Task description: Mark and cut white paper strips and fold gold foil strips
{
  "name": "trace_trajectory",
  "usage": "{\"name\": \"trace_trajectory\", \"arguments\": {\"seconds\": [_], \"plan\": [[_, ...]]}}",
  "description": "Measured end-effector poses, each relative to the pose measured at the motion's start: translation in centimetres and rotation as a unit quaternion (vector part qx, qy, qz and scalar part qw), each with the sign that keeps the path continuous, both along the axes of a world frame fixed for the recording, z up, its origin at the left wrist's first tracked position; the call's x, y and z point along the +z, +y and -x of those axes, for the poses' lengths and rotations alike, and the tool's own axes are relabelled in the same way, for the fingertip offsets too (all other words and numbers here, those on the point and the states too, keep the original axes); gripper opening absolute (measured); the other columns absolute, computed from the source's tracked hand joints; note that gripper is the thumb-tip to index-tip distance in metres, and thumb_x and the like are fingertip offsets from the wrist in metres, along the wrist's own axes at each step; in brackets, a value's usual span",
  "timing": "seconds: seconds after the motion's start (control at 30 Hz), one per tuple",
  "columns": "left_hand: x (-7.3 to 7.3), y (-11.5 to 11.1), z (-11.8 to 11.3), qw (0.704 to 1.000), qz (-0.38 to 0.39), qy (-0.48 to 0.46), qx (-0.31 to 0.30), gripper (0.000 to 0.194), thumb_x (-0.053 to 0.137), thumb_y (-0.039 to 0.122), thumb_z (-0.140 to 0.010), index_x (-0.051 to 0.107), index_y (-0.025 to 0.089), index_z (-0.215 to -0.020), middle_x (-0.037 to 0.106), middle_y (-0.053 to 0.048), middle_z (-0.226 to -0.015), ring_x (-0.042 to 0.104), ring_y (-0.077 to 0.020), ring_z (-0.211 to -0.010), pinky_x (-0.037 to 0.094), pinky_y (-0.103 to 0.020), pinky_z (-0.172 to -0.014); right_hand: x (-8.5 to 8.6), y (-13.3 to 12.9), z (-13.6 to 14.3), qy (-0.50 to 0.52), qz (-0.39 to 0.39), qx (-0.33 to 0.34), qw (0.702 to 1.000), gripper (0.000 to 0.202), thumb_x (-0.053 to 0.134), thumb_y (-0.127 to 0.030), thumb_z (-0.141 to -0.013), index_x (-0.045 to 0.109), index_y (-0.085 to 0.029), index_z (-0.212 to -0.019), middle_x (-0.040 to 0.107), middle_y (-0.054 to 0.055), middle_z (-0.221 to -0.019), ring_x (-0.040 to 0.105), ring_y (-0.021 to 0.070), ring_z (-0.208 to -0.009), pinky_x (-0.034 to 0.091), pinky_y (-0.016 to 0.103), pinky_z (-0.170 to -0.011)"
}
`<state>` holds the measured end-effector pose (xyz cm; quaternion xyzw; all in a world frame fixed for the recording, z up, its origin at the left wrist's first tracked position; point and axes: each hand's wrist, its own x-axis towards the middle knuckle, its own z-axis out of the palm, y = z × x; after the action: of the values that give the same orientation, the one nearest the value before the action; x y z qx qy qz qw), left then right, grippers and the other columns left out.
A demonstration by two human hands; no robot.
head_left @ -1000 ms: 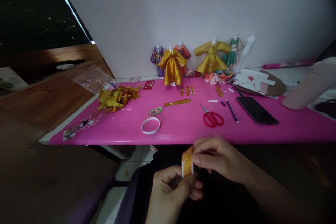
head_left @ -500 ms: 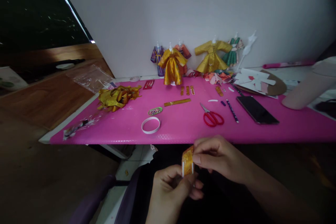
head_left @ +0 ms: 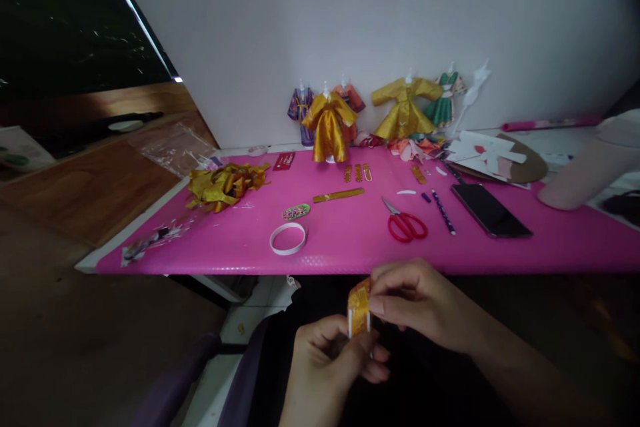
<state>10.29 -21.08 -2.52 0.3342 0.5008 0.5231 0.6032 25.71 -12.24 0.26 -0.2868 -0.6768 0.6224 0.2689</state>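
Observation:
Just below the table's front edge, my left hand (head_left: 325, 360) pinches the lower end of a gold fabric strip with white edges (head_left: 359, 320) between thumb and fingers. From the right, my right hand (head_left: 415, 297) grips the strip's upper part, thumb against its side. The strip looks curved; its lower end and back are hidden by my fingers. On the table beyond lie red-handled scissors (head_left: 406, 223), a white ring-shaped band (head_left: 288, 225) and a flat gold strip (head_left: 339, 195).
The table (head_left: 240, 240) has a pink cover. Gold fabric scraps (head_left: 227, 185) lie left, a phone (head_left: 490, 209) and pen (head_left: 443, 212) right. Miniature dresses on stands, including a gold dress (head_left: 329, 127), line the wall. A pale cylinder (head_left: 590, 167) stands far right.
Both hands keep their grip on the gold strip. The whole view has shifted very slightly; the things on the table lie as before.

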Motion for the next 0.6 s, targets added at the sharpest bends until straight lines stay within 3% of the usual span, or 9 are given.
{"name": "trace_trajectory", "arguments": {"seconds": [0.6], "plan": [[-0.08,0.03,-0.05,0.999,-0.001,-0.036,-0.001,0.014,0.075,0.023,-0.082,0.078,0.014,-0.072,0.079,-0.003,-0.063,0.070,-0.0097,-0.050,0.056,-0.016,-0.053,-0.12,0.10,-0.04,-0.011,-0.027,-0.009,1.000,0.020,0.062,-0.021,-0.083,0.069,-0.015,-0.066,0.053,-0.004,-0.064,0.047,0.0084,-0.056,0.033,0.021,-0.050]]}}
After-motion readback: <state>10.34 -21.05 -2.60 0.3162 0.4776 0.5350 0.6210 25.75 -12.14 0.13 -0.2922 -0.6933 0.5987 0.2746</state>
